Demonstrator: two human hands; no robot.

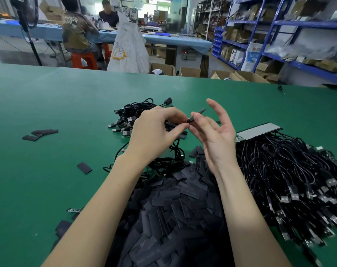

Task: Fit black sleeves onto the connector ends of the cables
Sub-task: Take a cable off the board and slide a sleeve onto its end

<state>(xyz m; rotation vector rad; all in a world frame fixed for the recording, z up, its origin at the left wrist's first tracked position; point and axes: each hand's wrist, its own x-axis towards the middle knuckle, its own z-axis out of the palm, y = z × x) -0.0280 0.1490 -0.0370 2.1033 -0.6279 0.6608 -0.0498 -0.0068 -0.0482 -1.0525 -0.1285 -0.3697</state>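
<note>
Above a green table [67,105], the left hand [154,132] is curled around a cable's connector end while the right hand [214,135] pinches a black sleeve [197,113] at thumb and forefinger, its other fingers spread. The light pinch could let the sleeve tilt, jam at the connector's edge, or drop among the loose sleeves [179,205] piled beneath both wrists.

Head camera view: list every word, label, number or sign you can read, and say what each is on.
None reads clearly.
Big white sack: dark handwritten marks and a yellow tag, too blurred to read.
Back of a seated person's jacket: pale lettering, illegible.
White bag on the blue shelving: blue and red print, too blurred.
Black sleeves: faint print, too small.
</note>
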